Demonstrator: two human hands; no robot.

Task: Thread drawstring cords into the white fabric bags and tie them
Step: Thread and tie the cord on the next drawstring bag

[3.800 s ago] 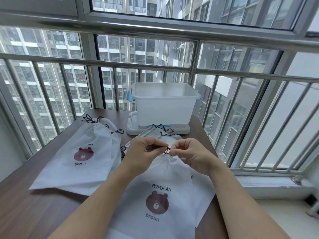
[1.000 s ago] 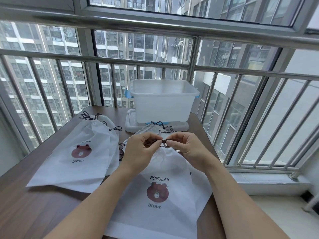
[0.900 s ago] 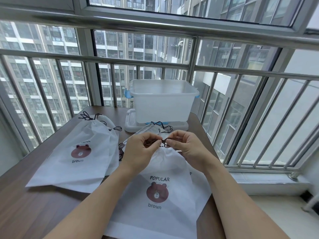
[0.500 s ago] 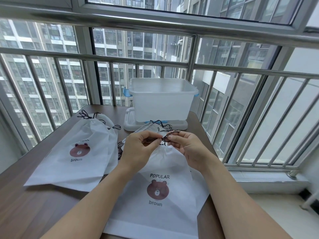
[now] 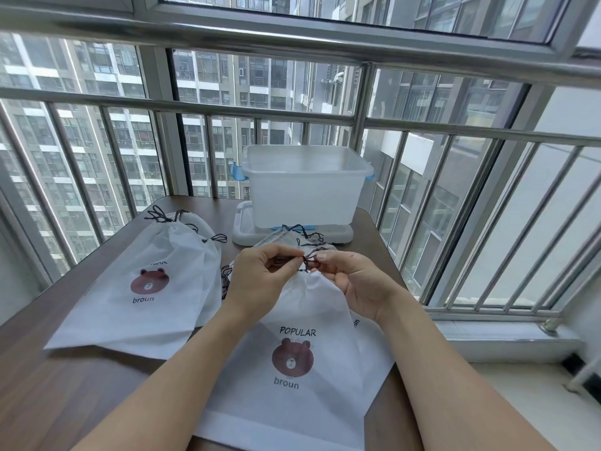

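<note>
The bag being worked on (image 5: 302,323) lies flat on the table (image 5: 48,395) straight in front of the person, printed side up, with its gathered mouth pointing away from the body. That puts the mouth just where the two hands meet, so the fabric can rest on the wood while only the cord (image 5: 309,259) is lifted.

The left hand (image 5: 260,281) has a narrow grip: thumb and forefinger pinch the dark cord just beside the bunched mouth, which probably steadies it against the pull from the other side. The right hand (image 5: 354,281) also has a narrow grip, its fingertips nipping the cord's loops close to the left fingertips, palm turned partly up. The two pinches are nearly touching, as fits the tying of a small knot; whether the knot is already closed is too fine to tell.

To the left a pile of bags (image 5: 143,281) lies with cords showing at gathered mouths, and so looks finished and set aside out of the way. More bags lie under and beyond the one in hand, some with cords (image 5: 302,234) at their mouths; whether these are done I cannot tell. A clear plastic box (image 5: 304,190) stands on its lid (image 5: 247,234) at the far edge of the table, near the railing (image 5: 195,107), likely kept within reach for storing the bags.

The step in hand is judged to be tying this bag's cord.
</note>
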